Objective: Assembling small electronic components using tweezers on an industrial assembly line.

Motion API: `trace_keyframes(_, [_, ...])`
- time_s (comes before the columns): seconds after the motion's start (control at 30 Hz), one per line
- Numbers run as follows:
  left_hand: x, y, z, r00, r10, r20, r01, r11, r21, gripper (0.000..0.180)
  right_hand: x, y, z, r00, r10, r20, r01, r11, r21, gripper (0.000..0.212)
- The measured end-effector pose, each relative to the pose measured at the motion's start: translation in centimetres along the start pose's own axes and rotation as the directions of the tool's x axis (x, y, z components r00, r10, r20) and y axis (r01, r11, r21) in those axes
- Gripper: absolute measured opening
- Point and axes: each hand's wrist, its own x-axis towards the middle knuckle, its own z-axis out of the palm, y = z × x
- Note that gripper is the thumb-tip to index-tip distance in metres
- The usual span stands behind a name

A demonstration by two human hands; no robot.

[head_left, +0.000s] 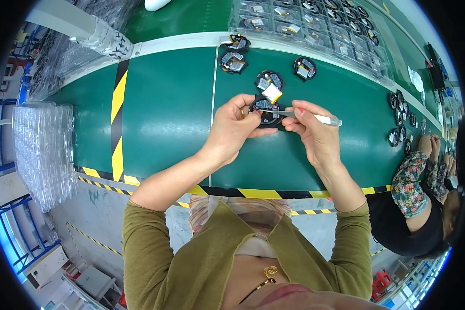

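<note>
My left hand is closed on the left side of a round black electronic module, its thumb across the module's face. A small silver battery pouch with a yellow edge sticks up at the module's far rim. In my right hand is a pair of white-handled tweezers, held between thumb and fingers. The metal tips point left and reach over the module, close to my left thumb. Whether they grip anything there is too small to tell. Just beyond lies another round module on the green mat.
More round modules lie at the far edge, with a single module to their right. Clear plastic trays of modules stand behind. Stacked empty trays are at the left. A co-worker's patterned sleeve and modules are at the right.
</note>
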Motion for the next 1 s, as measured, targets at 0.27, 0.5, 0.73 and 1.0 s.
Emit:
trace_keyframes(0.27, [0.11, -0.24, -0.17, 1.000, -0.004, 0.015, 0.004, 1.000, 0.025, 0.021, 0.05, -0.04, -0.13, 1.000, 0.024, -0.014, -0.024, 1.000, 0.008, 0.023])
trace_keyframes(0.5, [0.11, -0.20, -0.10, 1.000, -0.004, 0.017, 0.003, 0.997, 0.076, 0.021, 0.18, -0.14, -0.31, 1.000, 0.018, -0.020, -0.018, 1.000, 0.017, 0.025])
trace_keyframes(0.73, [0.11, 0.16, 0.13, 0.998, -0.066, 0.000, 0.065, 0.984, 0.165, 0.021, 0.40, -0.67, -0.42, 1.000, 0.013, -0.003, -0.013, 0.996, -0.085, 0.022])
trace_keyframes(1.0, [-0.11, 0.51, 0.24, 0.998, -0.055, 0.002, 0.054, 0.987, 0.149, 0.022, 0.19, -0.17, -0.22, 0.992, -0.119, 0.045, 0.124, 0.982, -0.141, 0.017])
